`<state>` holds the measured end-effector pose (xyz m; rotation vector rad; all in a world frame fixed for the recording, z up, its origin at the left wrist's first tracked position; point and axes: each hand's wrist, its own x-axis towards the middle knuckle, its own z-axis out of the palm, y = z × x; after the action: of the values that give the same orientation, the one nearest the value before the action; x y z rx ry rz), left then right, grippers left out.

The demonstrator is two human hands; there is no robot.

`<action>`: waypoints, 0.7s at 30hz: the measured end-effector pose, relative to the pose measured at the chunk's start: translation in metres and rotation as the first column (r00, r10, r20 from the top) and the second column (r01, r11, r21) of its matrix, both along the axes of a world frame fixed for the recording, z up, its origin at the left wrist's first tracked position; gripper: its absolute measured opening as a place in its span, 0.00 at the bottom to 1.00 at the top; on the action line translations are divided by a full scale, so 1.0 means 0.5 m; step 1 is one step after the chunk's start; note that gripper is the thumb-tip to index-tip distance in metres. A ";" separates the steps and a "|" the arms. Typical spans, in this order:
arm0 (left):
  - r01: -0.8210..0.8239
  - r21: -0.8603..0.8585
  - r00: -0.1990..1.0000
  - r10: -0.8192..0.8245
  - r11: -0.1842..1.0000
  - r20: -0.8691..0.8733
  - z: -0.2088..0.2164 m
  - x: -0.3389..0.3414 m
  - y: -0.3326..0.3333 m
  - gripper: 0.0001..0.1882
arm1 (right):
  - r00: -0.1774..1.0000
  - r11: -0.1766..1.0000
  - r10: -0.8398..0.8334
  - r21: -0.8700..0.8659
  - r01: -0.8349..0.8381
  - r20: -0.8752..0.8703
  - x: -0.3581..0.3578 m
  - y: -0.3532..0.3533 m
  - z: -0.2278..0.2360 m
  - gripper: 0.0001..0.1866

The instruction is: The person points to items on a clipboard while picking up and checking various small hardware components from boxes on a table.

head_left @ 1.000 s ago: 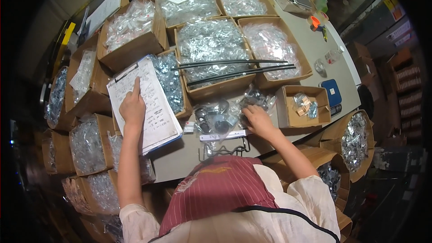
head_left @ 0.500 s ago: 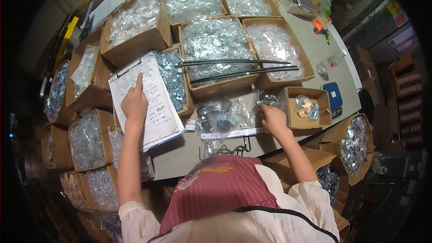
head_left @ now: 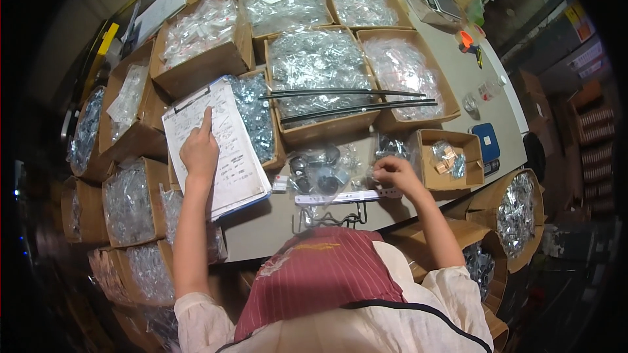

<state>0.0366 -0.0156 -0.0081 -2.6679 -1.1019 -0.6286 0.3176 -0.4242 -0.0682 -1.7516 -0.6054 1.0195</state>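
Note:
My left hand (head_left: pixel 199 151) lies on a clipboard (head_left: pixel 226 170) of handwritten sheets, index finger stretched out along the paper and the other fingers curled. To the right, my right hand (head_left: pixel 397 173) hovers low over the table with its fingertips pinched together; whatever may be between them is too small to make out. Just beyond it is a small clear bag of dark parts (head_left: pixel 391 146). Clear bags with round black parts (head_left: pixel 317 168) lie to its left. A white perforated strip (head_left: pixel 347 196) and bent dark metal hooks (head_left: pixel 330 217) are at the near table edge.
A small cardboard box (head_left: pixel 450 157) with a few bagged parts stands right of my right hand. Large open boxes (head_left: pixel 320 72) full of bagged hardware crowd the far side and left. Two black rods (head_left: pixel 360 106) lie across them. A blue scale (head_left: pixel 485 140) sits further right.
My right hand has drawn up and back from the small bag of dark parts, its fingers now curled in. My left hand stays pointing on the sheet. The view has shifted slightly.

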 end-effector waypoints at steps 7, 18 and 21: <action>-0.002 -0.008 1.000 0.002 1.000 -0.001 -0.002 -0.003 -0.006 0.32 | 0.942 0.882 -0.333 0.341 0.325 -0.037 0.072 -0.079 0.173 0.07; -0.009 -0.020 1.000 0.008 1.000 -0.018 -0.003 0.002 -0.006 0.32 | 0.610 0.939 -0.339 0.214 0.270 0.716 0.077 -0.123 0.114 0.12; -0.017 -0.023 0.999 0.016 1.000 -0.030 -0.002 -0.004 -0.004 0.32 | 0.404 0.993 -0.091 0.055 0.101 0.910 0.034 -0.058 0.107 0.15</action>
<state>0.0348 -0.0178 -0.0090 -2.6759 -1.1290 -0.5751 0.3345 -0.4530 -0.0148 -2.2566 -1.1493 -0.1779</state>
